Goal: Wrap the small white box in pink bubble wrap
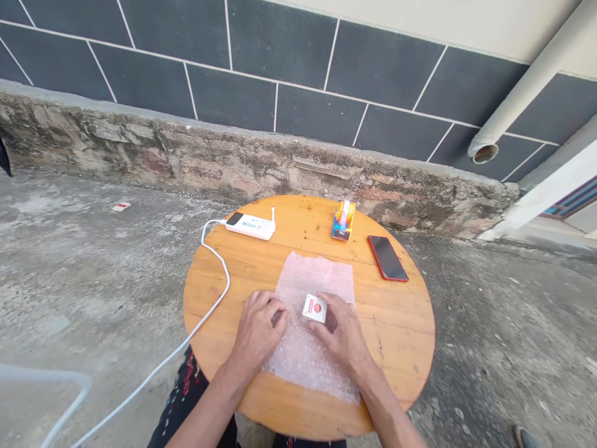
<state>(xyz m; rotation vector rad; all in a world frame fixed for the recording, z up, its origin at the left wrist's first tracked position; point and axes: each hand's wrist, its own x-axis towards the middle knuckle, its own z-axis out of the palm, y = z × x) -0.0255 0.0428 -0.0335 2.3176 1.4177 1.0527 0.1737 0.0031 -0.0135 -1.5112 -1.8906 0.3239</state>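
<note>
A small white box (314,308) with red print and a round red-orange picture rests on a sheet of bubble wrap (321,274). My right hand (342,330) grips the box, its thumb on the near side and a finger on the far side. To the left, my left hand (259,326) lies at the wrap's left edge. Its fingers are loosely curled, with a gap between thumb and forefinger, and I see nothing held in it. The wrap lies flat beneath the box, reaching toward the table's near edge.
On the round wooden table (392,336) are a tape dispenser (344,221), a red-edged phone (387,257) and a white device (250,226). Its white cable (205,317) runs off the left side. Beyond stands a stone-based, tiled wall (308,112) with a pipe (522,93).
</note>
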